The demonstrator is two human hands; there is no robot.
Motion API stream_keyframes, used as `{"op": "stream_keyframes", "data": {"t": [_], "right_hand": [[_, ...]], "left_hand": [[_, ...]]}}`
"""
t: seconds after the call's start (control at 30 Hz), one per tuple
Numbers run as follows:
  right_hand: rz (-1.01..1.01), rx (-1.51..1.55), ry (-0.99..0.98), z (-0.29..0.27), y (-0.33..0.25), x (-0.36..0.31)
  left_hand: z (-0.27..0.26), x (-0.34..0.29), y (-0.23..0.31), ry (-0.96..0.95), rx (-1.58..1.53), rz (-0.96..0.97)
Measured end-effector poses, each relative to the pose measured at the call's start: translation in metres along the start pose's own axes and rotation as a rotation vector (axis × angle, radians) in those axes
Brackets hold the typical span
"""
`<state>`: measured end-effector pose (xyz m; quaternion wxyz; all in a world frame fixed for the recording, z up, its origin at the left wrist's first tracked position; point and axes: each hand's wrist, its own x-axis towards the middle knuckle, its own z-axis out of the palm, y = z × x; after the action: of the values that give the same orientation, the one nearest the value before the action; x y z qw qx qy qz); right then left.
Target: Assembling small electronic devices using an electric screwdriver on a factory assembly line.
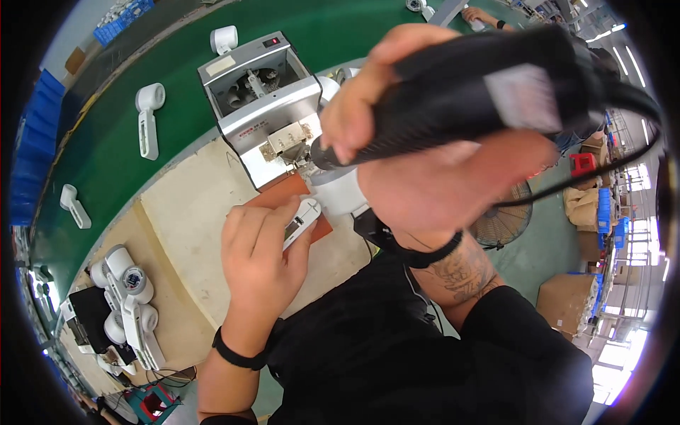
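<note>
My left hand (258,244) is closed around the slim handle of a white round-headed device (338,193), near the middle of the bench. My right hand (432,184), slightly blurred, grips a thick black electric screwdriver (453,95). The driver lies slantwise, its narrow end down at the left by the device's round head; whether the tip touches is hidden. Under the device is an orange-brown pad (282,190). Just beyond it stands a grey metal screw feeder (265,117) with an open top and a small brass-coloured front block.
Similar white devices lie on the green conveyor (180,92) at the left and far side. More are piled at the left end of the pale work board (191,191). The driver's black cable (588,185) loops down at the right, above a floor fan (504,219).
</note>
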<state>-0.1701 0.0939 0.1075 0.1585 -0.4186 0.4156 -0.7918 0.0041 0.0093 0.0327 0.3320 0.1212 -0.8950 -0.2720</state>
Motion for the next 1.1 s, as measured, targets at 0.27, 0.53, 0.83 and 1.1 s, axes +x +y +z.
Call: {"op": "stream_keyframes", "data": {"t": [0.27,0.53,0.83,1.1], "right_hand": [[0.098,-0.022,0.096,-0.005,-0.030,-0.012],[-0.116,0.235,0.044,0.006,0.010,-0.009],[-0.013,-0.023,0.091,0.014,0.048,0.000],[-0.012,-0.070,0.076,0.012,0.054,-0.004]], "left_hand": [[0.026,-0.016,-0.022,-0.116,-0.046,0.023],[0.025,-0.017,-0.014,-0.094,0.008,-0.034],[0.029,-0.018,-0.017,-0.062,-0.141,-0.146],[0.025,-0.016,-0.016,-0.082,-0.066,-0.144]]}}
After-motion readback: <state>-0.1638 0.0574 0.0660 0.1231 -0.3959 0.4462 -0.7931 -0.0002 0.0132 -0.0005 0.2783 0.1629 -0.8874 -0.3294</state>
